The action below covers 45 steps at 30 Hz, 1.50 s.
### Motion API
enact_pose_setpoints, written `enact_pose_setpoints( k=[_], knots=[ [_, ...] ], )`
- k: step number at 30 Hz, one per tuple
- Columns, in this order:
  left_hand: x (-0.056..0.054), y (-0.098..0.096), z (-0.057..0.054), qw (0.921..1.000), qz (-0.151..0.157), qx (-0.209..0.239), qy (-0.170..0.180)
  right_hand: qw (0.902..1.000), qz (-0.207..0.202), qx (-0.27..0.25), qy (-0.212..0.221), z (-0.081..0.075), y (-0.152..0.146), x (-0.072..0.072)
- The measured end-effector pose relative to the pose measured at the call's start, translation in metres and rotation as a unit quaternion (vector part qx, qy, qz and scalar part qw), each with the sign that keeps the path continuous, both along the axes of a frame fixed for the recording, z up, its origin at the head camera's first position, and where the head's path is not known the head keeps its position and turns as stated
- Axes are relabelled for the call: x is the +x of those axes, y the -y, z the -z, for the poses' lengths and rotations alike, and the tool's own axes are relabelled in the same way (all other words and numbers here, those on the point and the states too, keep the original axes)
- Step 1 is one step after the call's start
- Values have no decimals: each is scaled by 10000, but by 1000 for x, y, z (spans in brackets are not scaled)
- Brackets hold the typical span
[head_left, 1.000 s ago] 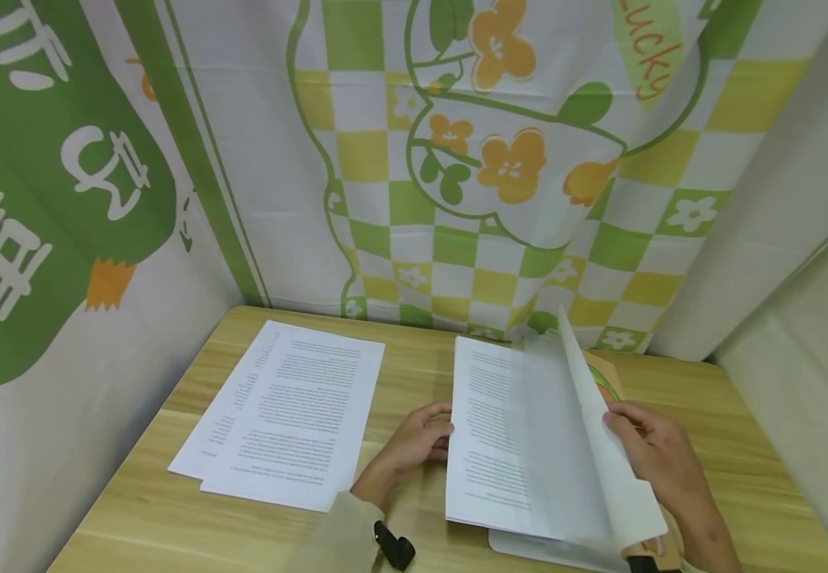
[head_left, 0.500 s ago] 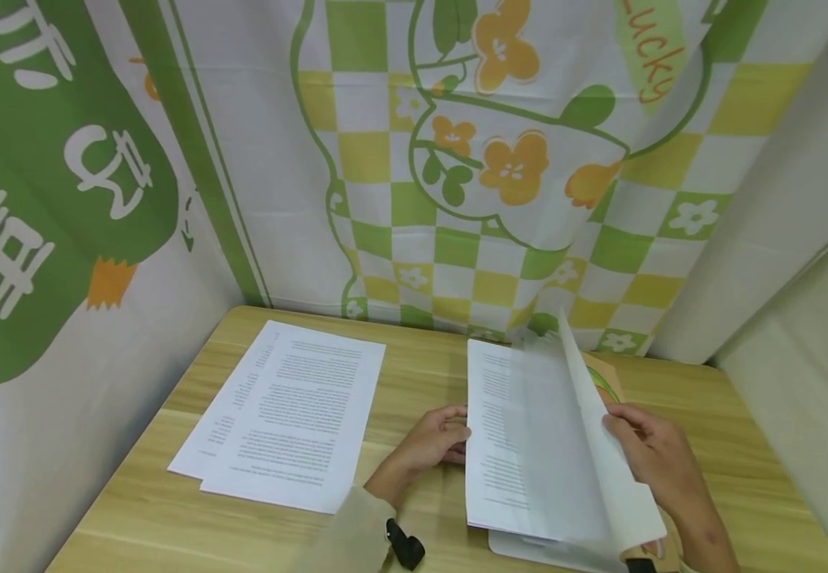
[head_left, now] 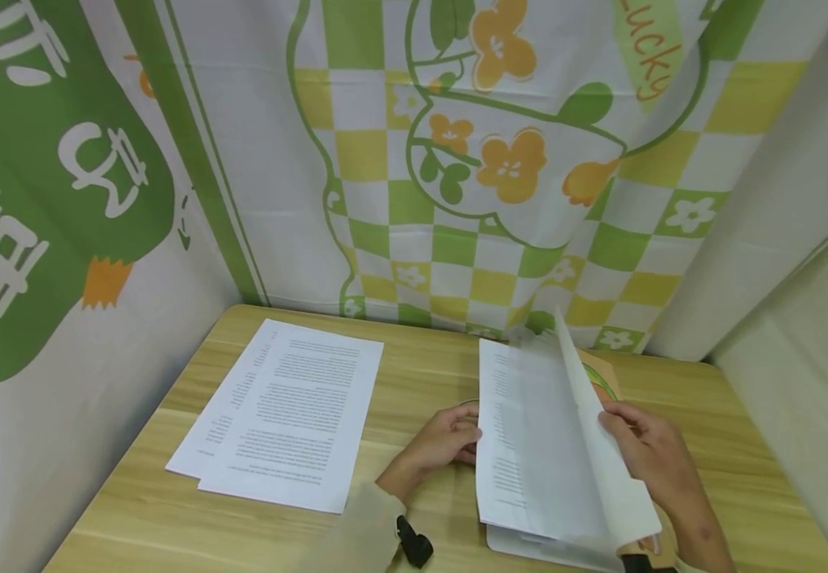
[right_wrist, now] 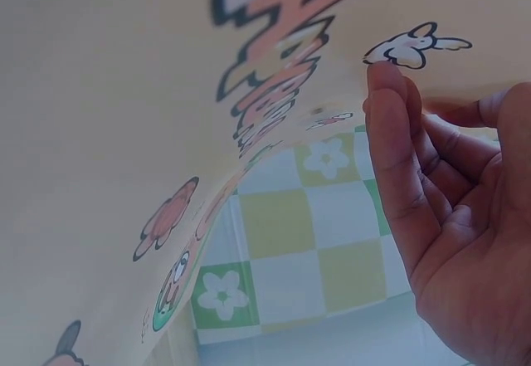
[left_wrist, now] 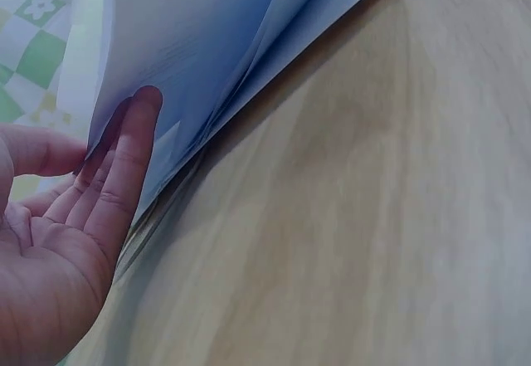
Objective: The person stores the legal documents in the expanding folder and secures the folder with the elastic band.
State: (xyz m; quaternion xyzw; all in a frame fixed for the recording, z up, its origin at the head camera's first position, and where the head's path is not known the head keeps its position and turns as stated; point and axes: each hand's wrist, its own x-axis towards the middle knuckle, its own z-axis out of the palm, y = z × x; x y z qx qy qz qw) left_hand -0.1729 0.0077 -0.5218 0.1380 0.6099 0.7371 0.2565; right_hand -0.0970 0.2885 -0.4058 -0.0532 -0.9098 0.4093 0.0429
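My left hand (head_left: 442, 442) pinches the left edge of some printed sheets (head_left: 495, 454), thumb on top and fingers underneath, as the left wrist view also shows. Most of the sheets' width lies under a translucent sleeve (head_left: 546, 438) of an opened folder. With my right hand (head_left: 657, 454) I grip the edge of the folder's raised cover (head_left: 600, 446), which stands tilted up and bends at its lower corner. In the right wrist view the outer side of the cover (right_wrist: 108, 92) is tan with cartoon drawings and lettering. A pale folder edge (head_left: 528, 547) shows below the sheets.
Two overlapping stacks or sheets of printed paper (head_left: 292, 422) lie at the left of the wooden table (head_left: 414, 358). A green, yellow and white patterned curtain (head_left: 363, 151) hangs right behind the table. A black strap piece (head_left: 414, 545) is on my left sleeve.
My left hand has moved right with the printed sheets, so more of them lies under the translucent sleeve. The right hand keeps the cover raised in nearly the same place.
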Motion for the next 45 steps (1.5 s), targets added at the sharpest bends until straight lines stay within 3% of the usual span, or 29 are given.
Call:
enact_pose_setpoints(
  k=[11,22,30,38,45],
  knots=[
    [-3,-14,4,9993,285,158,155,9999,-46,-12,98,-1,1,-2],
    [4,-19,-4,9987,479,-20,151,10000,-83,12,27,-2,2,-3],
    [5,-24,-5,9980,419,-315,355,9998,-106,-166,-21,-1,3,-2],
    [5,-31,-5,9967,357,-702,-195,9999,-47,-71,72,-1,2,0],
    [6,-35,-7,9897,375,-1163,-745,9999,-41,-120,4,-1,2,0]
  ],
)
